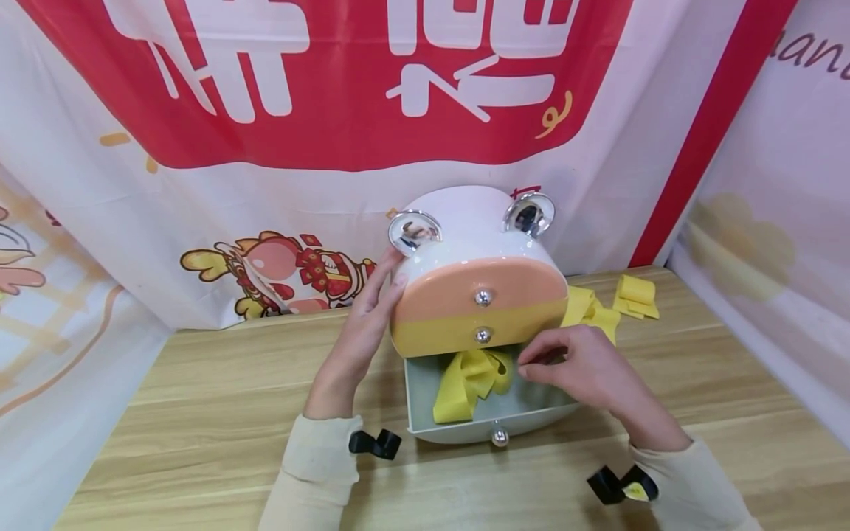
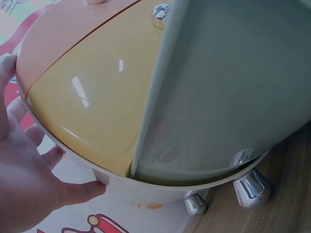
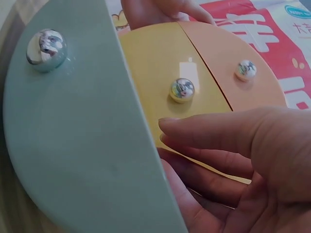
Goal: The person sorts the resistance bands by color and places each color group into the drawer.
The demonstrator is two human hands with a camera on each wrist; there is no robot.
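A small rounded chest of drawers (image 1: 479,228) stands on the table, with a white shell, two shiny ears and pink and yellow drawer fronts. Its grey-green bottom drawer (image 1: 458,436) is pulled out. Inside lies a crumpled yellow strip (image 1: 465,383). My left hand (image 1: 364,324) rests against the chest's left side, fingers spread along the shell in the left wrist view. At the right of the drawer is my right hand (image 1: 584,365), thumb and forefinger loosely bent beside the yellow strip. No item shows between them in the right wrist view, though some fingers are partly hidden behind the drawer front.
Behind the right hand, a loose yellow strip (image 1: 587,310) lies by the chest, and a folded yellow roll (image 1: 635,295) sits farther right. A printed red and white curtain (image 1: 332,110) hangs close behind. Wood-grain table top (image 1: 219,413) extends left.
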